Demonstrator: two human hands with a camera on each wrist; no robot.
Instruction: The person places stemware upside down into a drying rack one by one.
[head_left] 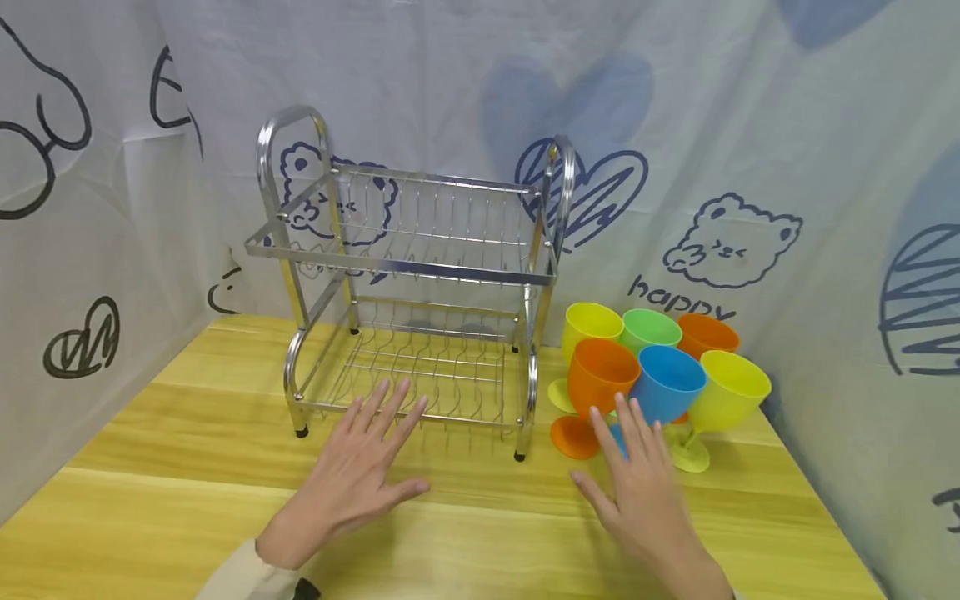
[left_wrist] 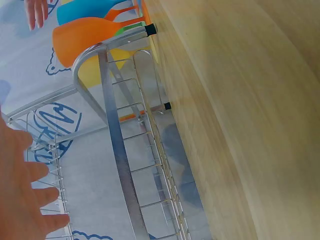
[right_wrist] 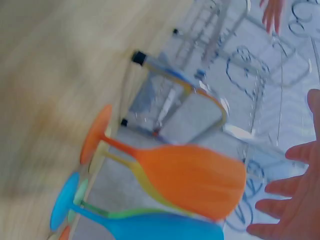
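Note:
My left hand (head_left: 356, 471) is held with fingers spread in front of a two-tier chrome dish rack (head_left: 405, 268), overlapping its lower shelf in the head view. My right hand (head_left: 643, 492) has its fingers extended and holds nothing, close in front of several plastic goblets. The front row has an orange goblet (head_left: 602, 371), a blue goblet (head_left: 667, 385) and a yellow goblet (head_left: 729, 392). Behind them are another yellow goblet (head_left: 592, 325), a green goblet (head_left: 651, 329) and a second orange goblet (head_left: 708, 333), partly hidden. All stand upright.
The rack stands on black feet on a wooden table (head_left: 465, 542), left of the goblets. White cloth (head_left: 450, 75) printed with bears and hearts hangs behind and along both sides. The table's right edge runs just past the front yellow goblet.

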